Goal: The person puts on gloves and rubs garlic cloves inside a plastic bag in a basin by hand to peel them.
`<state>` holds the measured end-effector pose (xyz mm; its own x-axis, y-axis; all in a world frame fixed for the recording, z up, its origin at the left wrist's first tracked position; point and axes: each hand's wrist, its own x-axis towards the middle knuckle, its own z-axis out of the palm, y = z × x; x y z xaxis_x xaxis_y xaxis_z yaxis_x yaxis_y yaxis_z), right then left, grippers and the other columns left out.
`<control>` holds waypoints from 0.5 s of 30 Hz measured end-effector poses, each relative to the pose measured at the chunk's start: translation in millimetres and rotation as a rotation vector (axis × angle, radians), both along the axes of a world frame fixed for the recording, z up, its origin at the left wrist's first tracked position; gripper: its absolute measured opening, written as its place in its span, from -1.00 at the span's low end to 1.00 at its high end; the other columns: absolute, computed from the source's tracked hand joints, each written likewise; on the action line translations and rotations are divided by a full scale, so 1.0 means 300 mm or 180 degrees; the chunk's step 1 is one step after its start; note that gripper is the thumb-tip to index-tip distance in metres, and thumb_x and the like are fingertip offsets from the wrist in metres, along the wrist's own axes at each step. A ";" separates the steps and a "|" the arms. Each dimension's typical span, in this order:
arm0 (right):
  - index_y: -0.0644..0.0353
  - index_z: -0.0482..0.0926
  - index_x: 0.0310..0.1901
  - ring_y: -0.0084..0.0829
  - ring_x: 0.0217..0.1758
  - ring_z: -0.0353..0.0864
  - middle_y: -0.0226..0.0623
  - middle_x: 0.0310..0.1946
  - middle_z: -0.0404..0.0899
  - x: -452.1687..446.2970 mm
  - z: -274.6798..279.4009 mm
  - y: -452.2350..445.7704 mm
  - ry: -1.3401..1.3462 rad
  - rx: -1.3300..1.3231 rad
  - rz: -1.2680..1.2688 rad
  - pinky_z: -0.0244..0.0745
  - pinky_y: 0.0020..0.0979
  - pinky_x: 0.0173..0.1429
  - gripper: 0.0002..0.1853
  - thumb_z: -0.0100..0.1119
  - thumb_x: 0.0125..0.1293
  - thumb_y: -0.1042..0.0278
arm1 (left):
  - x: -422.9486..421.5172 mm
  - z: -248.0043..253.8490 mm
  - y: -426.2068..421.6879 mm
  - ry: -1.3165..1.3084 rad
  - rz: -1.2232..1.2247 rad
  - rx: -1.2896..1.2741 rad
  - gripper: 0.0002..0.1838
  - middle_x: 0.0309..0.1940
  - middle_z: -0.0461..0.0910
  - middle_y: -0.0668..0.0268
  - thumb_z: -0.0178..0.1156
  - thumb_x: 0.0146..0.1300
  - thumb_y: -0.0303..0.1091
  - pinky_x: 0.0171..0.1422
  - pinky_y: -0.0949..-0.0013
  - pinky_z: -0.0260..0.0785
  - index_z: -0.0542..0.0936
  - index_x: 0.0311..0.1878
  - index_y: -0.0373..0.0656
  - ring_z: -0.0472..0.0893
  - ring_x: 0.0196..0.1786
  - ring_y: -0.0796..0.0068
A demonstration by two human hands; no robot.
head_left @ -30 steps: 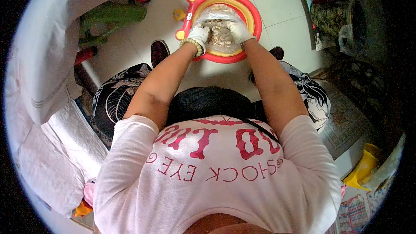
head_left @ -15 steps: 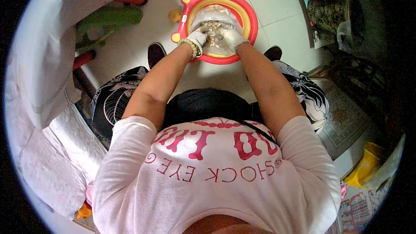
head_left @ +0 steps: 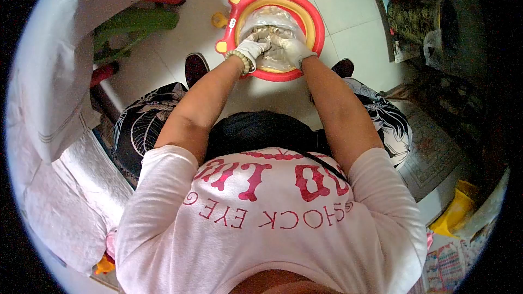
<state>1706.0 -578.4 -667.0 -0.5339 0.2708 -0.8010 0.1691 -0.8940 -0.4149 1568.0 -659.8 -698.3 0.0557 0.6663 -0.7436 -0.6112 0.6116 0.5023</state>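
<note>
A red and yellow basin (head_left: 319, 38) stands on the floor in front of me. Inside it lies a clear plastic bag (head_left: 278, 17) with small brownish-gold pieces (head_left: 260, 35) in it. Both hands wear white gloves and work over these pieces, almost touching each other. My left hand (head_left: 254, 48), with a beaded bracelet at the wrist, has its fingers pressed together. My right hand (head_left: 293, 49) has its fingers bent in toward the left one. What the fingertips hold is too small to make out.
White tiled floor (head_left: 354, 5) surrounds the basin, and my shoes (head_left: 196, 69) flank it. At the left are a green and red object (head_left: 136, 27) and white cloth (head_left: 81, 174). A dark patterned bag (head_left: 408, 19) stands at the right, with a yellow object (head_left: 457, 207) nearer me.
My left hand has shifted slightly right, its fingers now straighter and closer to my right hand. The gloves cover more of the brownish-gold pieces. The basin has stayed in place.
</note>
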 end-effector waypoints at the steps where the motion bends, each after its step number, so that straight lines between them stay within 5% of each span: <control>1: 0.23 0.42 0.01 -0.35 -0.29 0.59 -0.23 -0.25 0.56 0.000 -0.001 -0.001 -0.0002 -0.0002 0.0000 0.56 -0.32 -0.21 -0.70 0.02 0.32 0.28 | 0.002 0.001 -0.003 0.0141 0.0061 -0.0129 -0.55 -0.15 0.55 0.30 0.19 0.12 -0.54 -0.04 0.40 0.45 0.39 0.11 -0.17 0.56 -0.17 0.43; 7: 0.23 0.39 0.00 -0.25 -0.19 0.55 -0.17 -0.21 0.53 0.003 0.028 0.019 0.0099 -0.0626 0.0154 0.49 -0.19 -0.03 -0.66 0.04 0.30 0.20 | -0.018 -0.034 0.004 0.0971 -0.0417 0.0043 -0.58 -0.15 0.55 0.34 0.25 0.12 -0.46 -0.07 0.44 0.43 0.43 0.08 -0.14 0.54 -0.16 0.50; 11: 0.22 0.38 0.00 -0.23 -0.14 0.54 -0.13 -0.18 0.52 0.007 -0.015 0.012 0.0232 -0.0799 -0.0145 0.47 -0.16 0.01 -0.66 -0.03 0.32 0.17 | -0.019 0.045 0.017 0.0151 0.0099 -0.0065 -0.58 -0.15 0.55 0.35 0.26 0.13 -0.40 -0.07 0.45 0.43 0.44 0.07 -0.15 0.53 -0.16 0.54; 15: 0.24 0.41 -0.03 -0.24 -0.19 0.57 -0.16 -0.19 0.54 -0.008 -0.009 0.014 -0.0389 -0.0309 -0.0344 0.53 -0.21 -0.06 -0.70 -0.03 0.29 0.26 | -0.023 0.037 0.016 0.0394 -0.0068 -0.0024 -0.58 -0.16 0.55 0.35 0.27 0.14 -0.34 -0.09 0.46 0.42 0.44 0.07 -0.16 0.53 -0.18 0.55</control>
<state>1703.4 -574.1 -669.6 -0.4031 0.2396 -0.8832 0.1138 -0.9445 -0.3081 1561.2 -655.0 -687.3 -0.0227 0.6603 -0.7507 -0.5318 0.6279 0.5683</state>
